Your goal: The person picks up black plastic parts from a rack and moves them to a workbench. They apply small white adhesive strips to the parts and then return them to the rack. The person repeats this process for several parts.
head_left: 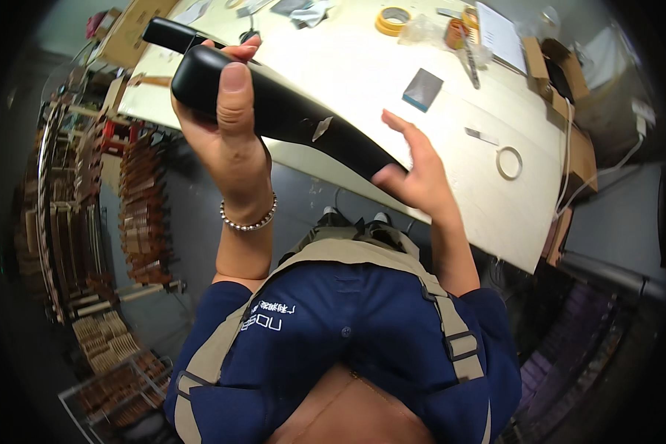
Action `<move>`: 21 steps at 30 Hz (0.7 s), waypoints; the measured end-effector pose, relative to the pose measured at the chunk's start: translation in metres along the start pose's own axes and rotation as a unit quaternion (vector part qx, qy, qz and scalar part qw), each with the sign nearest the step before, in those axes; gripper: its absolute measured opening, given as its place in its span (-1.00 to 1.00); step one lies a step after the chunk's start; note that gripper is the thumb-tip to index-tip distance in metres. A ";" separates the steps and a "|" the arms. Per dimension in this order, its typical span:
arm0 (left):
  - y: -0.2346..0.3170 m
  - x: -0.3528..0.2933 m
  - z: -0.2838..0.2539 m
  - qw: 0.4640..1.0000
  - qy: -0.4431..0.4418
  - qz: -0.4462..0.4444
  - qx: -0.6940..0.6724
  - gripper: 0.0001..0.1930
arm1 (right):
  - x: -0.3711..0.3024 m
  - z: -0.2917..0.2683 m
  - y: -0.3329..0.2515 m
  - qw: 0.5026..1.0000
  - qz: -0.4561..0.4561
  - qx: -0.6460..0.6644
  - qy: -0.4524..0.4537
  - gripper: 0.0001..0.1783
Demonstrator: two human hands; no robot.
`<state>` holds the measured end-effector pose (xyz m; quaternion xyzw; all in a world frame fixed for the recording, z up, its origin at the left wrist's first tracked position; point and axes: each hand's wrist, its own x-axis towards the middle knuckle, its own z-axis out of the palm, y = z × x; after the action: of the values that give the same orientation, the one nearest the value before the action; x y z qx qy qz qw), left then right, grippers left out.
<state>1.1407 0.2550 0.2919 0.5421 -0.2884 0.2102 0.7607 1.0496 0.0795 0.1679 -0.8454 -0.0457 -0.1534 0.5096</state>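
Observation:
My left hand (233, 140) is closed around the thick, rounded end of a long, smooth black piece (296, 115). Its thumb presses on the near face, and fingertips show behind the upper edge. A narrower black block (172, 35) juts out past that end. Midway along the piece, a small pale scrap that looks like tape (322, 129) sticks to the surface. At the lower right end is my right hand (416, 166), fingers spread and slightly blurred, its thumb against or very close to the piece. The piece is held above the table's near edge.
On the pale table (333, 66) lie a grey abrasive-looking pad (423, 89), a tape ring (509, 163), a small metal blade (482, 136) and yellow tape rolls (392, 21). Cardboard boxes (559, 70) stand right. Racks of brown wooden pieces (144, 214) stand left.

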 end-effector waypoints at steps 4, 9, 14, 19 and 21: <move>-0.010 0.012 -0.021 0.986 -0.105 0.062 0.111 -0.36 | 0.013 0.021 -0.046 0.951 -0.028 -0.233 0.199 -0.35; -0.099 0.085 -0.110 0.995 0.034 0.017 0.089 -0.21 | 0.001 0.030 -0.032 0.950 0.068 -0.175 0.249 -0.48; -0.247 0.152 -0.121 0.847 -0.352 -0.236 -0.320 -0.36 | -0.030 0.062 -0.013 0.929 0.015 -0.164 0.333 -0.50; -0.215 0.064 -0.006 0.830 -0.423 -0.237 -0.273 -0.30 | -0.112 0.102 -0.072 0.883 0.085 -0.141 0.440 -0.40; -0.166 0.013 0.021 0.775 -0.500 -0.215 -0.321 -0.27 | -0.158 0.114 -0.103 0.876 0.156 -0.056 0.453 -0.39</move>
<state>1.2510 0.1817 0.1891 0.3429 -0.5549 -0.3649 0.6643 0.8995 0.2410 0.1577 -0.7065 0.3317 -0.4402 0.4440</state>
